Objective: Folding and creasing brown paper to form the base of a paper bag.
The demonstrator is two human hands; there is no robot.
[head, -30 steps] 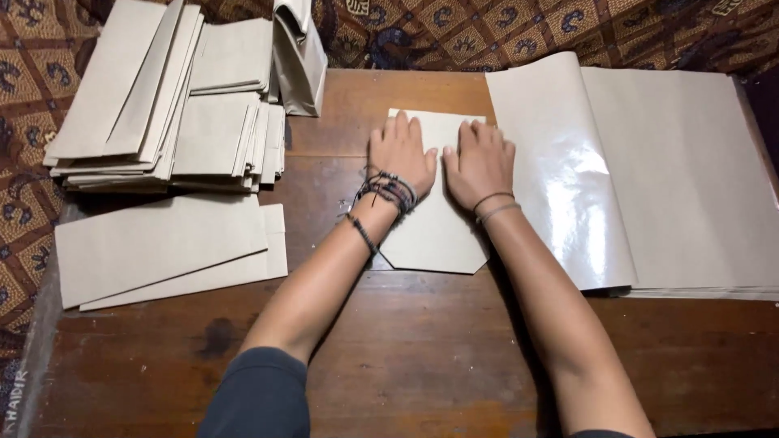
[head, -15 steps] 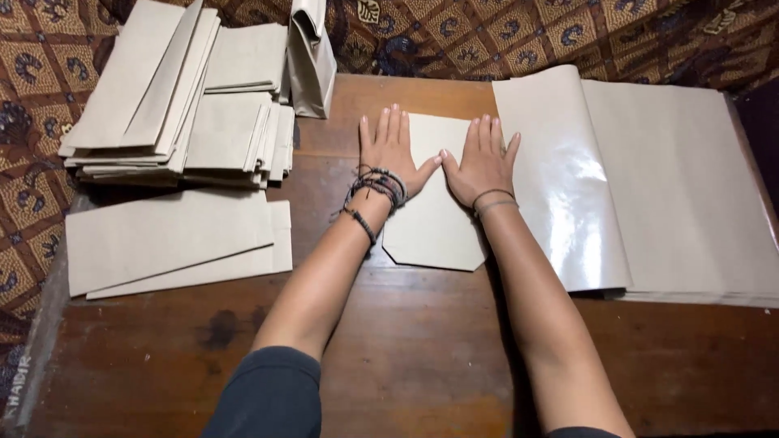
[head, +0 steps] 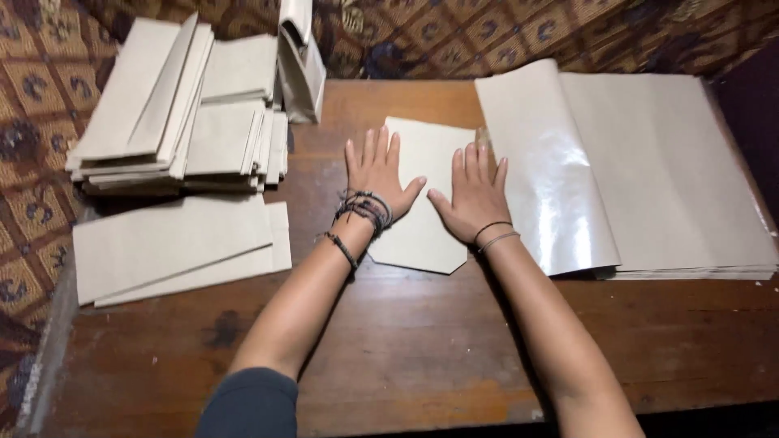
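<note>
Two hands, left hand (head: 375, 174) and right hand (head: 475, 195), spread flat on the folded paper piece (head: 422, 231) mid-frame, creasing it against the tabletop (head: 406, 341).

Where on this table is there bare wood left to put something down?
The widest bare wood runs along the near edge of the table, on either side of the forearms. A narrower strip lies between the folded stacks and the left hand. The far side is crowded: the large sheets fill the right, and both hands press the folded paper.
</note>
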